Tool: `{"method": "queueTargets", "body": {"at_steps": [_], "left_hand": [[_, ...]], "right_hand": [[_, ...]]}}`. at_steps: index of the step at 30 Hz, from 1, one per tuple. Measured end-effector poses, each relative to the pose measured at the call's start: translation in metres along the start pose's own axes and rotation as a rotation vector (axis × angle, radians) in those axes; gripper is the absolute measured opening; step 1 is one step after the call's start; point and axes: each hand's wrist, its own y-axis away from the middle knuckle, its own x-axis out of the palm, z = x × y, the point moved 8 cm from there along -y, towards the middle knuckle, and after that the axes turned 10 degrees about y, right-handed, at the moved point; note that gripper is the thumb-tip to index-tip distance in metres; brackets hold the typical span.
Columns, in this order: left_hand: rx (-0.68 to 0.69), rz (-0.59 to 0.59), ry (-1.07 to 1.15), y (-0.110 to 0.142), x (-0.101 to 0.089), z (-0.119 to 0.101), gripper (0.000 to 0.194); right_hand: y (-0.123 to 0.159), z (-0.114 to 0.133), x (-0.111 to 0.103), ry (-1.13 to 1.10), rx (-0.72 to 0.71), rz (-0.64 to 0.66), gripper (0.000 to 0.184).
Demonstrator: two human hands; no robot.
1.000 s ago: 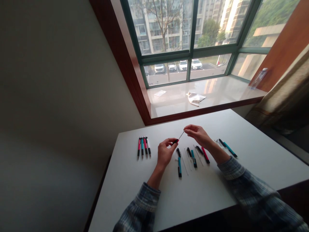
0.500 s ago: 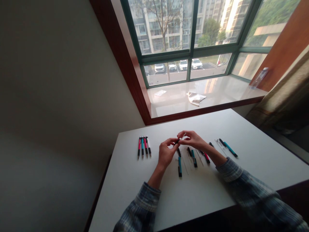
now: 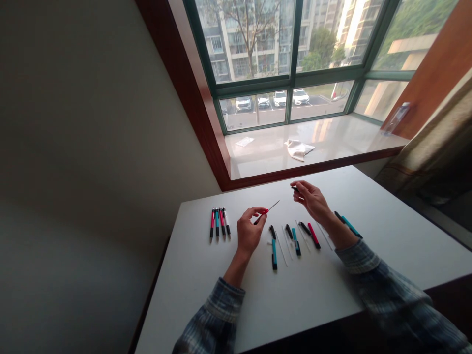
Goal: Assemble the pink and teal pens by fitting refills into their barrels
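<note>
My left hand [image 3: 248, 233] is closed on a red pen barrel [image 3: 264, 212], with a thin refill [image 3: 274, 205] sticking out of it up to the right. Higher and to the right, my right hand [image 3: 312, 201] pinches a small black pen part [image 3: 294, 188], apart from the barrel. Below the hands lie loose pen parts: a blue barrel [image 3: 274, 253], a teal barrel [image 3: 296, 241], a red barrel [image 3: 314, 236], black pieces [image 3: 272, 231] and thin refills [image 3: 281, 248]. Partly behind my right wrist is another teal barrel [image 3: 352, 226].
Several whole pens [image 3: 217, 224] stand in a row on the left of the white table [image 3: 206, 285]. Behind the table is a windowsill [image 3: 265, 160] with a crumpled white cloth [image 3: 299, 150], a flat paper [image 3: 245, 141] and a clear bottle [image 3: 396, 119]. A curtain [image 3: 424, 142] hangs at right.
My hands, together before, are now apart. The right hand has moved up and right with the black part, leaving the refill exposed in the red barrel in my left hand.
</note>
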Motion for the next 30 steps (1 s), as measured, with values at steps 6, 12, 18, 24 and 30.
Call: {"method": "queueTargets", "body": {"at_steps": [6,12,18,24,30], "left_hand": [[0.061,-0.054,-0.082,-0.001,-0.006,-0.005,0.014],[0.074,-0.056,-0.136,-0.001,-0.005,-0.002,0.014],[0.083,-0.047,-0.144,-0.001,-0.004,-0.003,0.014],[0.068,-0.043,-0.129,0.000,-0.005,-0.003,0.014],[0.065,-0.026,-0.128,0.001,-0.002,-0.003,0.015]], "right_hand": [[0.006,0.005,0.019,0.371,-0.140,0.094,0.040],[0.005,0.003,0.012,0.281,-0.111,0.064,0.030],[0.007,0.002,0.012,0.252,-0.068,0.072,0.038],[0.008,0.004,0.014,0.284,-0.093,0.083,0.037],[0.009,0.004,0.018,0.296,-0.102,0.118,0.035]]}}
